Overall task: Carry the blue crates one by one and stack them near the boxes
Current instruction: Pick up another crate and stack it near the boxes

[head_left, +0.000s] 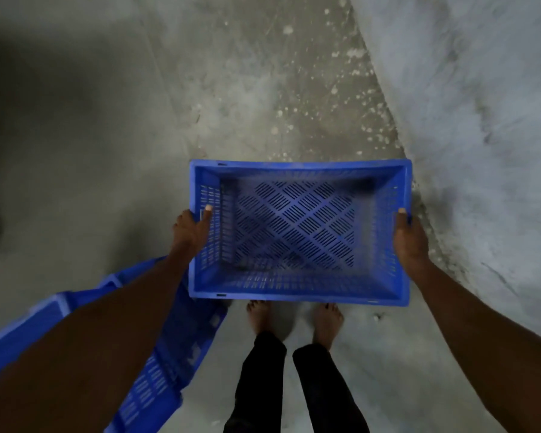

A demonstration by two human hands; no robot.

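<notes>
speckled grey concrete floor (278, 89), rough wall (487, 104) rose at right, bare floor ahead, left hand (190, 230) and right hand (407, 237) gripped blue crate (297, 229) by opposite rims — more blue crates (156, 379) lay beside left leg

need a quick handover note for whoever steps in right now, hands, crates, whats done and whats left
Left hand: grips the left rim of the carried blue crate, thumb hooked inside.
Right hand: grips the right rim.
The crate is empty, held level above the concrete floor, in front of the bare feet.
More blue crates lie low on the left, under the left arm.
Done: one crate picked up.
Left: carry it to the boxes, which are not in view, stack it, then fetch the rest.
</notes>
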